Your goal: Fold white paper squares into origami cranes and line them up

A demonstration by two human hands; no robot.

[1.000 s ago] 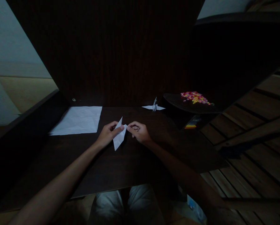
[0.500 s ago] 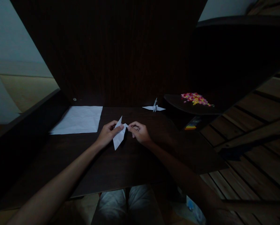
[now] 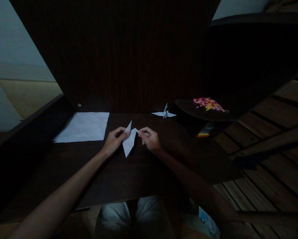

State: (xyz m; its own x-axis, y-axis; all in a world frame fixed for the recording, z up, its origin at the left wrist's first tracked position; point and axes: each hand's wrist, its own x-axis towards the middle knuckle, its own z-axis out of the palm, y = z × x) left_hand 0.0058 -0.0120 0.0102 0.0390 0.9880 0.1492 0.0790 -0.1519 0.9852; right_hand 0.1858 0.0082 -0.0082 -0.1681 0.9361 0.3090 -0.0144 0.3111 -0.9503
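A white folded-paper crane [image 3: 129, 143] is held between my two hands above the dark desk. My left hand [image 3: 115, 138] grips its left side, with the thumb on top of the paper. The fingers of my right hand [image 3: 149, 137] pinch the thin bent tip at the crane's upper right. One wing points down towards me and another sharp point rises up past the left thumb. Behind my hands, a second white paper crane [image 3: 164, 114] stands on the desk with its wings spread.
Several white paper sheets [image 3: 84, 126] lie stacked at the desk's back left. A small raised shelf [image 3: 186, 108] at the right bears a pile of pink, red and yellow bits [image 3: 210, 104]. A dark panel [image 3: 129, 59] rises behind. Wooden slats [image 3: 275, 172] lie at the right.
The held crane has shifted slightly right and turned a little, so more of its face shows. The right hand has moved slightly right, still pinching the tip.
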